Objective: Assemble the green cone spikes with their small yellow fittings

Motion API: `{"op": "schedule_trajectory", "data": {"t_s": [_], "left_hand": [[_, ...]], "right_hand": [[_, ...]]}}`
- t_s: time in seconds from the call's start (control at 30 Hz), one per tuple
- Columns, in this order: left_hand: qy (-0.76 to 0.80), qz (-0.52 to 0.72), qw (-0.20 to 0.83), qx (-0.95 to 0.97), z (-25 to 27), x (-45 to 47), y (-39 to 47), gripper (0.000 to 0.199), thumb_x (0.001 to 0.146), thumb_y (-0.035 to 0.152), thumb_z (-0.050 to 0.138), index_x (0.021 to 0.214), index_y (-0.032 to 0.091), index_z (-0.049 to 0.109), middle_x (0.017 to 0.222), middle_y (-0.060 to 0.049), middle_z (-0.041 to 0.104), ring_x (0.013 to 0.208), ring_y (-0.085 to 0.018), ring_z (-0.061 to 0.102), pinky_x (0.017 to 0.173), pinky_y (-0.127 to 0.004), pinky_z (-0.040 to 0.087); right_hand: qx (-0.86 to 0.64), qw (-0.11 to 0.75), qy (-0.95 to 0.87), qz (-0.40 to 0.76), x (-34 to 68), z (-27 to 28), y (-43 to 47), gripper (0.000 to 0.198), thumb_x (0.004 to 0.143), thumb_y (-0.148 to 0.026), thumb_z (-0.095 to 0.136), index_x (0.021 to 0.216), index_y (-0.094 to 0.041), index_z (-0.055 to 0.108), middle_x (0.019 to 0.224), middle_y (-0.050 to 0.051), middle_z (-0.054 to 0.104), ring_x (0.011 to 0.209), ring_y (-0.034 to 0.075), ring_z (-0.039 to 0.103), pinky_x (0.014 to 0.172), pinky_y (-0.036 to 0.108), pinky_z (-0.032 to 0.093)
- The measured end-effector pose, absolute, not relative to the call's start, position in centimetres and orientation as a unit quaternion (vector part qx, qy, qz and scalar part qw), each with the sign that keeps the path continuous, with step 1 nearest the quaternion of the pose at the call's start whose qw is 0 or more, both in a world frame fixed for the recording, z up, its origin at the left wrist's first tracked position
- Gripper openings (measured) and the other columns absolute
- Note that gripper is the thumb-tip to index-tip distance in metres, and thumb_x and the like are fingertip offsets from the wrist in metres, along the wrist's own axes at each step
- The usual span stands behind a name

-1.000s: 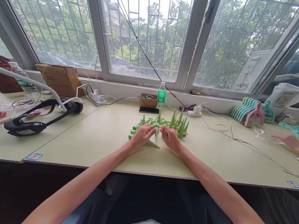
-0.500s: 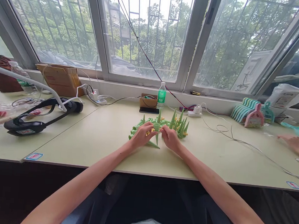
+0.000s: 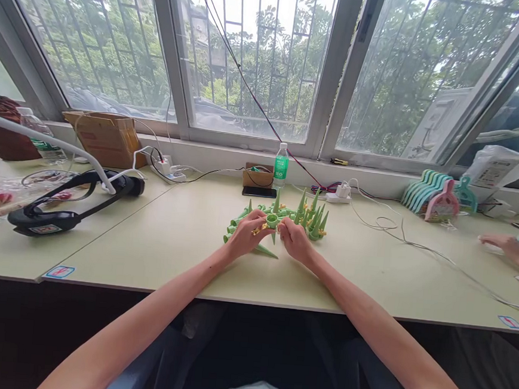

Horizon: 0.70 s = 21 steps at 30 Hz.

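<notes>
Between my two hands is a green plastic plant watering spike point(image 3: 272, 220), its round open cup tipped toward me and its point downward. My left hand point(image 3: 246, 234) grips it from the left, with yellow bits showing near the fingers. My right hand point(image 3: 295, 238) is closed, its fingertips pinching at the spike's right side; the exact spot they hold is hidden. Another spike point(image 3: 266, 251) lies on the table below my left hand. Behind my hands more spikes lie in a pile, and to the right a group of upright spikes point(image 3: 315, 216) has small yellow valves.
A phone point(image 3: 259, 192), a small cardboard box point(image 3: 258, 175) and a green-labelled bottle point(image 3: 281, 163) stand by the window. A black headset point(image 3: 67, 203) lies at left. Cables point(image 3: 435, 251), small dustpans point(image 3: 430, 196) and another person's hand point(image 3: 502, 242) are at right.
The watering spike has tilted so that its cup opening now faces me. My hands have hardly moved. At right, the other person's hand and a teal dustpan have shifted.
</notes>
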<state>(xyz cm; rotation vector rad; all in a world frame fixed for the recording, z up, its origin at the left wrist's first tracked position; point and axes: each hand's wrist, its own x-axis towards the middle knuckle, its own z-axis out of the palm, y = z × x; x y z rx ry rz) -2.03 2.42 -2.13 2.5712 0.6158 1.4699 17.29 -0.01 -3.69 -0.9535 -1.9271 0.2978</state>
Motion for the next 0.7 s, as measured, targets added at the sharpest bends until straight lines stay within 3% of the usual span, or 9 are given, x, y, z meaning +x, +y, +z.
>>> {"op": "schedule_trajectory", "data": {"t_s": [0.4,0.57,0.7], "left_hand": [[0.254,0.468,0.088,0.842,-2.12,-1.57,2.23,0.033,0.1,0.039,0.05,0.075,0.017,0.051,0.078,-0.002,0.052,0.065,-0.012,0.052,0.062,-0.025,0.044],[0.27,0.477,0.09,0.832,-2.14,-1.45,2.31,0.045,0.104,0.044,0.035,0.068,0.018,0.043,0.068,0.0,0.045,0.06,-0.013,0.043,0.059,-0.026,0.039],[0.288,0.476,0.115,0.823,-2.04,-1.42,2.23,0.05,0.106,0.047,0.026,0.07,0.018,0.047,0.066,0.0,0.046,0.059,-0.013,0.043,0.058,-0.027,0.037]], "right_hand": [[-0.415,0.482,-0.764,0.111,16.97,-3.3,-0.19,0.035,0.103,-0.046,0.03,0.078,-0.023,0.041,0.058,-0.004,0.047,0.05,0.013,0.043,0.054,0.025,0.034],[-0.414,0.487,-0.765,0.079,16.91,-3.11,-0.32,0.038,0.103,-0.046,0.03,0.075,-0.023,0.04,0.059,-0.003,0.045,0.051,0.012,0.039,0.055,0.024,0.033],[-0.416,0.486,-0.765,0.071,16.91,-3.18,-0.36,0.038,0.103,-0.045,0.03,0.074,-0.023,0.038,0.057,-0.004,0.042,0.049,0.012,0.036,0.053,0.025,0.031]]}}
